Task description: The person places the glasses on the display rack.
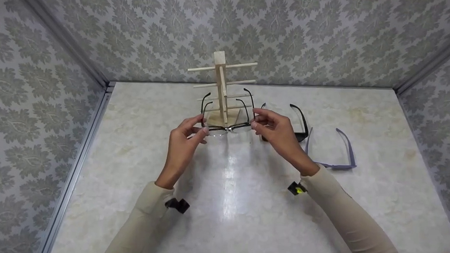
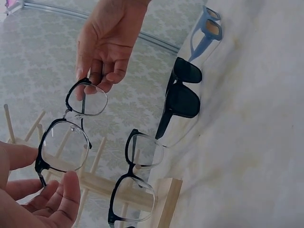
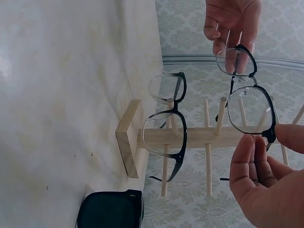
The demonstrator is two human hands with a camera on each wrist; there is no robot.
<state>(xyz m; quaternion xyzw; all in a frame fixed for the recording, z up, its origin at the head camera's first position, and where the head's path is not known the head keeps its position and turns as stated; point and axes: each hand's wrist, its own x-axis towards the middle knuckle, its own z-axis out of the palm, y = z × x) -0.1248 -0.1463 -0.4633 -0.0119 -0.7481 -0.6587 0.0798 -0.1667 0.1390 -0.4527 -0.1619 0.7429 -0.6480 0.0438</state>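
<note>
Note black-rimmed glasses (image 1: pixel 228 129) at centre of head view, pinched in left fingers (image 1: pixel 190 121) and right fingers (image 1: pixel 267 114) (close to wooden rack (image 1: pixel 222 79)). If tilted, could snag lower pair (image 3: pixel 175 108) and slip.

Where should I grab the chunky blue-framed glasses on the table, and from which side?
Probably by the right temple of the chunky blue-framed glasses, near its hinge, from the right: it stands open and outermost, while the black-framed, dark-lensed sunglasses sit close on the left.
</note>
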